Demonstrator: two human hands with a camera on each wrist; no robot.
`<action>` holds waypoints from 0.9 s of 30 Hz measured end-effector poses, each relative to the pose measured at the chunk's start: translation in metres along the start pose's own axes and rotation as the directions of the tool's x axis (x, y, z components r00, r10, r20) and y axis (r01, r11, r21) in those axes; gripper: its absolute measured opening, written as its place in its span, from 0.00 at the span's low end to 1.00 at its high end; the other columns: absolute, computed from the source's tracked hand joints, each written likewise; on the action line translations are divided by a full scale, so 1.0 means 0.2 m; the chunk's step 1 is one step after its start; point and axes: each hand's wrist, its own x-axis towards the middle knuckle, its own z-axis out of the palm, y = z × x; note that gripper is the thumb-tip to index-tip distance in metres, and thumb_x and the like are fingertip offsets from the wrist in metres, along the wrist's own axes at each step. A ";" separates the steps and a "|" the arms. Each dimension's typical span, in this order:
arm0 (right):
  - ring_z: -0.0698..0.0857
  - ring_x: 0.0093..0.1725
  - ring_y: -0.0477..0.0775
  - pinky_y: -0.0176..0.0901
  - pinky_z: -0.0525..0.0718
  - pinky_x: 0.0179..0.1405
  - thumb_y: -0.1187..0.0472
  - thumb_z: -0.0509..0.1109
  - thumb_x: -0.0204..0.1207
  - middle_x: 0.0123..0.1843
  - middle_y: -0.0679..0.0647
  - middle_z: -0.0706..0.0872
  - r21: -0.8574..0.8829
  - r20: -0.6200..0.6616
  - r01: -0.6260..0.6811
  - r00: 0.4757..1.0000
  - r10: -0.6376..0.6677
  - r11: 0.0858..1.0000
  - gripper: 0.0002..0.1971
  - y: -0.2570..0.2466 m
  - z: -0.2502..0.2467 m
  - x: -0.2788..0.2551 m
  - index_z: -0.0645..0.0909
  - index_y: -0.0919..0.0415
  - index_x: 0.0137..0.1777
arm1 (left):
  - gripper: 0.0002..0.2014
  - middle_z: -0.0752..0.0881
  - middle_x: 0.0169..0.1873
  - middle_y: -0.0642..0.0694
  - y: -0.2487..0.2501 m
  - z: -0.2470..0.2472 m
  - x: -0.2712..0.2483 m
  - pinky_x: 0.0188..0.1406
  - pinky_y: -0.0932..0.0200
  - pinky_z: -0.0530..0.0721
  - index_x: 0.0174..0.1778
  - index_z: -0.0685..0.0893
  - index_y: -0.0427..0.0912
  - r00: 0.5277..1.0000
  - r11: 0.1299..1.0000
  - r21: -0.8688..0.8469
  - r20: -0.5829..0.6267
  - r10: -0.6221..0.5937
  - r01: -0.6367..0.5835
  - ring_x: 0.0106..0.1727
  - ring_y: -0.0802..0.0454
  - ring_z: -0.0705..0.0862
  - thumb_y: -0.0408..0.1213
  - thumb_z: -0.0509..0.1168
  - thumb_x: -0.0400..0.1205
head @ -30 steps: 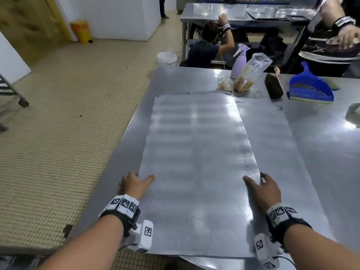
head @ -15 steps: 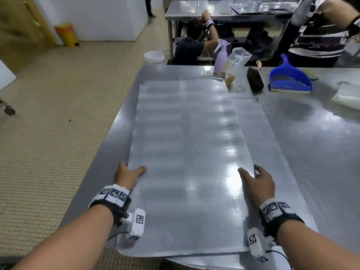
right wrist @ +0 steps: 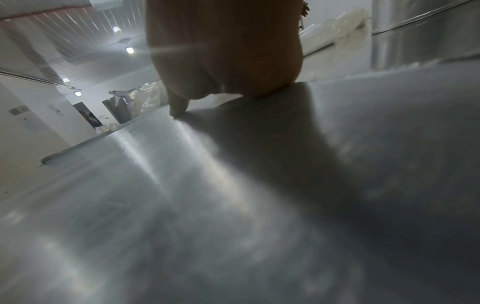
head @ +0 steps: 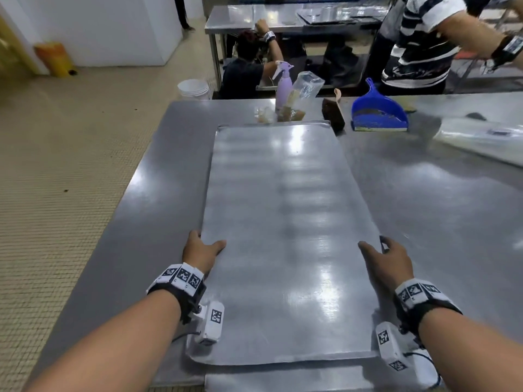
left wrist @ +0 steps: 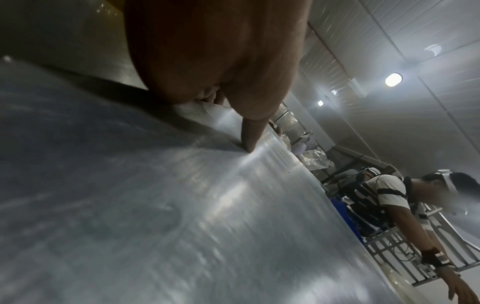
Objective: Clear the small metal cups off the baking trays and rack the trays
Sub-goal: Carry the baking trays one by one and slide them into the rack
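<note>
A large flat metal baking tray [head: 285, 222] lies lengthwise on the steel table [head: 438, 207], with nothing on its surface. It sits on a second tray [head: 283, 377] whose near edge shows below it. My left hand [head: 203, 246] grips the top tray's left long edge near me, thumb on top. My right hand [head: 380, 250] grips the right long edge the same way. In the left wrist view the thumb [left wrist: 250, 133] presses on the tray [left wrist: 155, 205]. The right wrist view shows the thumb [right wrist: 178, 107] on the tray [right wrist: 207, 185]. No small metal cups show on these trays.
At the table's far end stand a purple spray bottle [head: 283, 86], a plastic bag [head: 304, 89], a brush [head: 334, 114] and a blue dustpan [head: 377, 111]. A person in a striped shirt [head: 416, 46] stands beyond. Another person crouches [head: 246, 72] by a white bucket [head: 194, 89].
The top tray has slid right and now sits squarely over the lower tray instead of overhanging its left side. Both hands kept their grip on its edges.
</note>
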 end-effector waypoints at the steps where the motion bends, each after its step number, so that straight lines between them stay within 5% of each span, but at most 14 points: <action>1: 0.82 0.69 0.65 0.54 0.78 0.66 0.42 0.76 0.74 0.71 0.62 0.83 -0.007 0.008 -0.012 1.000 0.012 1.000 0.34 0.03 0.00 0.02 0.76 0.60 0.76 | 0.29 0.89 0.51 0.43 -0.01 0.02 -0.01 0.59 0.40 0.88 0.59 0.79 0.41 1.000 1.000 0.006 0.000 -0.007 0.007 0.51 0.42 0.89 0.43 0.83 0.66; 4: 0.80 0.72 0.66 0.55 0.76 0.70 0.42 0.75 0.75 0.75 0.62 0.80 -0.054 0.025 -0.039 0.999 0.040 0.998 0.35 0.08 0.00 0.05 0.74 0.59 0.78 | 0.30 0.89 0.54 0.42 -0.02 0.07 -0.02 0.60 0.39 0.87 0.61 0.80 0.40 0.999 0.998 0.046 0.025 -0.035 0.034 0.54 0.40 0.88 0.44 0.83 0.67; 7: 0.79 0.73 0.66 0.54 0.76 0.68 0.42 0.70 0.78 0.76 0.60 0.80 -0.136 0.042 -0.053 0.997 0.060 0.989 0.32 0.09 -0.02 0.09 0.74 0.59 0.77 | 0.36 0.87 0.57 0.41 -0.06 0.10 0.03 0.60 0.40 0.88 0.59 0.81 0.45 0.999 0.994 0.102 0.037 -0.034 0.030 0.55 0.39 0.88 0.55 0.81 0.57; 10: 0.83 0.65 0.66 0.53 0.81 0.62 0.33 0.67 0.72 0.69 0.60 0.83 -0.240 0.039 -0.033 0.998 0.044 0.970 0.33 0.11 -0.05 0.13 0.79 0.55 0.70 | 0.36 0.88 0.56 0.43 -0.20 0.15 0.19 0.56 0.40 0.90 0.55 0.84 0.49 0.996 0.990 0.135 0.077 -0.045 0.034 0.53 0.40 0.89 0.59 0.79 0.52; 12: 0.83 0.61 0.67 0.58 0.84 0.61 0.30 0.67 0.65 0.66 0.62 0.82 -0.295 0.029 -0.019 0.999 0.029 0.955 0.36 0.17 -0.05 0.18 0.80 0.51 0.68 | 0.33 0.90 0.54 0.42 -0.15 0.14 0.16 0.52 0.40 0.91 0.53 0.87 0.47 0.993 0.990 0.134 0.108 -0.054 0.039 0.48 0.40 0.91 0.56 0.79 0.52; 15: 0.84 0.60 0.65 0.54 0.84 0.60 0.41 0.73 0.67 0.65 0.63 0.83 -0.292 0.036 0.001 0.999 0.010 0.956 0.30 0.15 -0.06 0.18 0.81 0.56 0.67 | 0.17 0.91 0.47 0.42 0.05 0.10 -0.04 0.48 0.50 0.91 0.46 0.88 0.41 0.990 0.983 0.182 0.136 -0.042 0.017 0.44 0.42 0.91 0.42 0.79 0.63; 17: 0.84 0.50 0.62 0.49 0.81 0.49 0.48 0.76 0.71 0.56 0.62 0.85 -0.306 0.046 0.022 0.999 -0.008 0.952 0.20 0.13 -0.07 0.16 0.83 0.60 0.56 | 0.06 0.90 0.41 0.42 0.07 0.09 -0.09 0.37 0.63 0.83 0.45 0.89 0.38 0.990 0.974 0.227 0.140 -0.013 -0.020 0.38 0.48 0.88 0.32 0.75 0.74; 19: 0.80 0.39 0.58 0.46 0.75 0.39 0.51 0.77 0.72 0.47 0.61 0.85 -0.320 0.057 0.028 0.998 -0.010 0.947 0.14 0.13 -0.07 0.16 0.80 0.61 0.43 | 0.05 0.90 0.37 0.43 0.04 0.09 -0.11 0.29 0.68 0.76 0.47 0.91 0.34 0.992 0.969 0.243 0.121 0.024 -0.053 0.34 0.53 0.85 0.30 0.72 0.77; 27: 0.79 0.43 0.61 0.51 0.78 0.46 0.54 0.78 0.74 0.53 0.67 0.87 -0.310 0.086 0.102 0.993 -0.079 0.945 0.20 0.16 -0.10 0.17 0.84 0.71 0.56 | 0.05 0.91 0.42 0.45 0.02 0.06 -0.26 0.44 0.61 0.80 0.48 0.90 0.40 0.994 0.976 0.215 0.111 0.010 -0.034 0.43 0.48 0.89 0.31 0.72 0.78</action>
